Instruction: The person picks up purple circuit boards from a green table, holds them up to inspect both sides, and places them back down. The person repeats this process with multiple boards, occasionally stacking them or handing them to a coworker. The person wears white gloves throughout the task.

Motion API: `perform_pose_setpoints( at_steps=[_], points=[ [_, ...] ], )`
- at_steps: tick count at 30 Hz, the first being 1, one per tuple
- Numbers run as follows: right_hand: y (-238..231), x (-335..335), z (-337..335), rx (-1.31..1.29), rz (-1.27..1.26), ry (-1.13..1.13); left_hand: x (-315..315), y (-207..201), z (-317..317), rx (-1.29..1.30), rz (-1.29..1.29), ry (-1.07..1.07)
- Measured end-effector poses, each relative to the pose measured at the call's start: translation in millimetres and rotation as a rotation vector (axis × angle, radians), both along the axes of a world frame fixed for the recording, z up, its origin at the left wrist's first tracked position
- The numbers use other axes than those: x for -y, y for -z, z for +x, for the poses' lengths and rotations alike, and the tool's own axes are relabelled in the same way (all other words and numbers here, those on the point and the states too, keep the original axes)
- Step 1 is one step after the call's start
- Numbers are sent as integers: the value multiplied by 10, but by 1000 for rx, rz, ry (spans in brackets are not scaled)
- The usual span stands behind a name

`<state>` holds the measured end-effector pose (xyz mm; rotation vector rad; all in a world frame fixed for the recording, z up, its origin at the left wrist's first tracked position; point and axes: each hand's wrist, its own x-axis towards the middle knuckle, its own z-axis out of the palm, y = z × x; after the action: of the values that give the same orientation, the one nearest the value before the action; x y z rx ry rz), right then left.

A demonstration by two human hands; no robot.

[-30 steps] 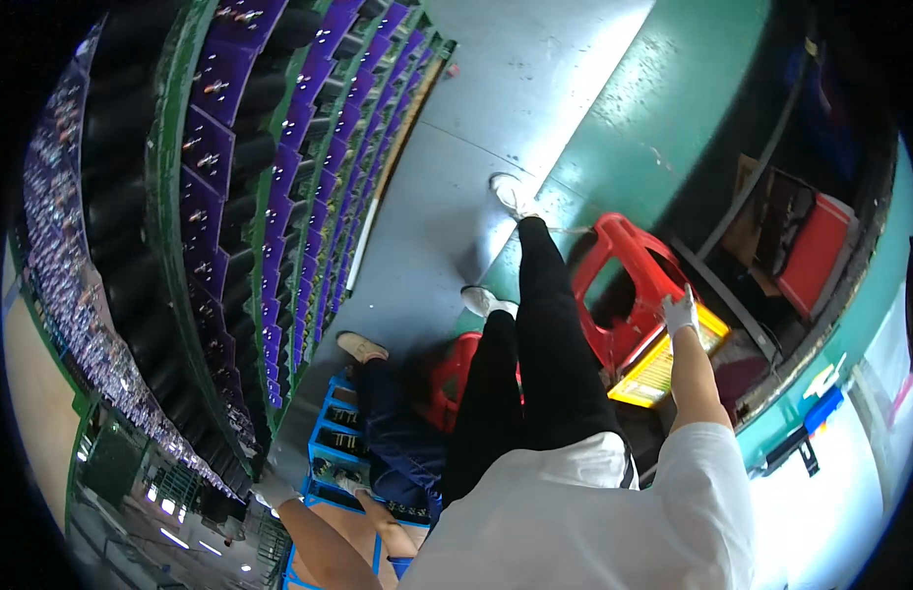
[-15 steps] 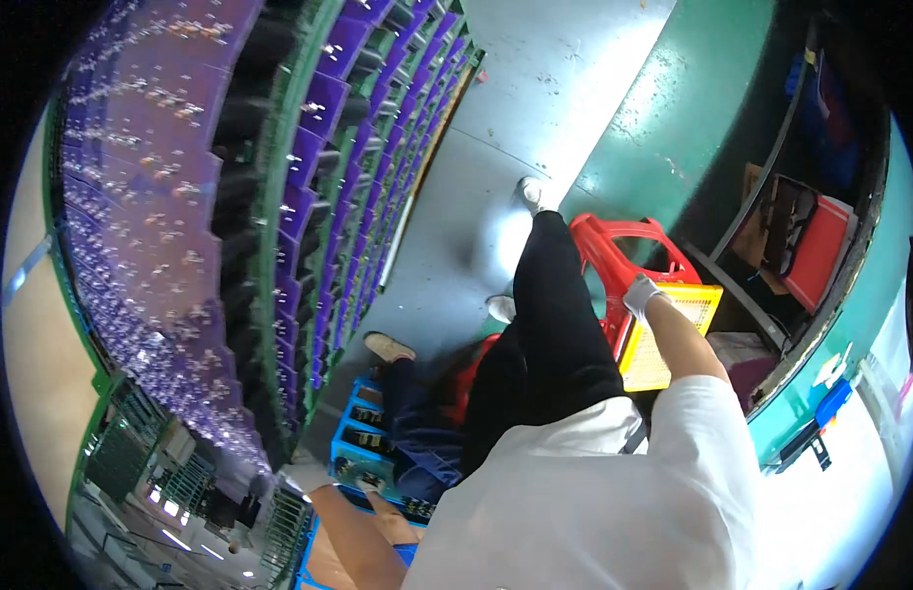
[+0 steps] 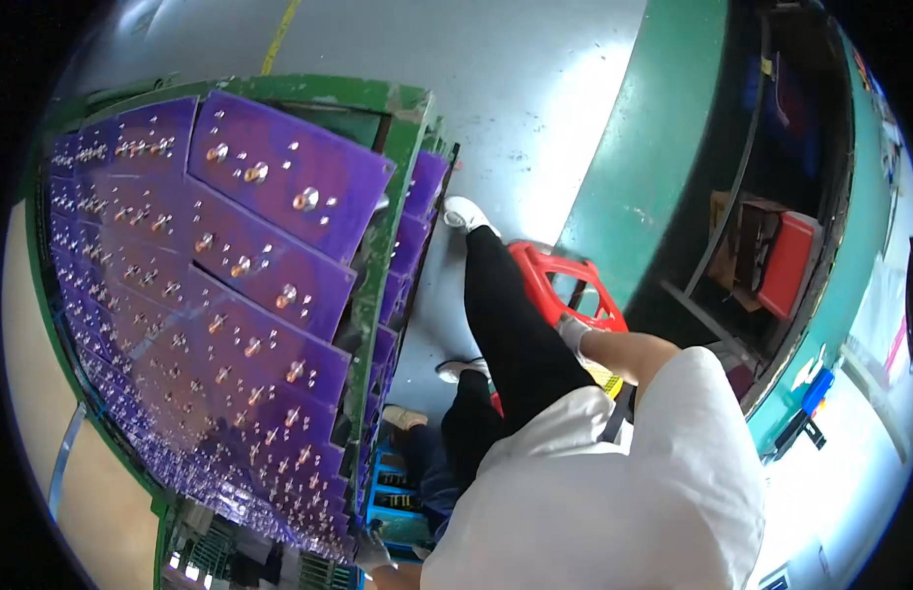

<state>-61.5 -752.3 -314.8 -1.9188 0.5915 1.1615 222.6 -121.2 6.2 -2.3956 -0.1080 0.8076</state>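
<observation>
My left hand (image 3: pixel 375 553), in a pale glove, is at the lower corner of a tall green metal rack (image 3: pixel 409 108), close against its side. Its fingers are mostly hidden, so their grip does not show. Stacked purple panels (image 3: pixel 279 147) fill the rack, with small shiny metal fittings standing on their faces. On the other side, my right hand (image 3: pixel 573 334), also gloved, hangs over the near edge of a red plastic stool (image 3: pixel 540 285). Whether it touches the stool cannot be made out. A yellow perforated crate (image 3: pixel 604 379) shows beneath my right forearm, mostly covered.
Blue bins (image 3: pixel 393 482) stand low beside the rack, next to a person's dark-trousered leg (image 3: pixel 427 472). A green workbench (image 3: pixel 875 256) runs along the right, with a red box (image 3: pixel 791 265) on its under-shelf. Grey floor (image 3: pixel 516 98) lies ahead.
The rack's far end has come into view, and its panel faces show more broadly. My right hand has moved left from over the yellow crate; my left hand appears lower and further right.
</observation>
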Motion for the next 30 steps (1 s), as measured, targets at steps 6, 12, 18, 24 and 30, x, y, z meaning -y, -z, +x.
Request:
perform_pose_setpoints(
  at_steps=[6, 12, 18, 24, 30],
  points=[
    [-161, -227, -203, 14, 96, -33, -60, 44, -42, 95, -118, -43],
    [-16, -75, -145, 64, 64, -91, -100, 79, -131, 242, -272, -79],
    [159, 329, -93, 200, -24, -173, -202, 250, -128, 502, -604, -94],
    [58, 1686, 510, 610, -600, 47, -114, 442, -183, 968, -742, 60],
    [-831, 2185, 1468, 1271, -3, 1133, -7, 547, -232, 947, -743, -185]
  ],
)
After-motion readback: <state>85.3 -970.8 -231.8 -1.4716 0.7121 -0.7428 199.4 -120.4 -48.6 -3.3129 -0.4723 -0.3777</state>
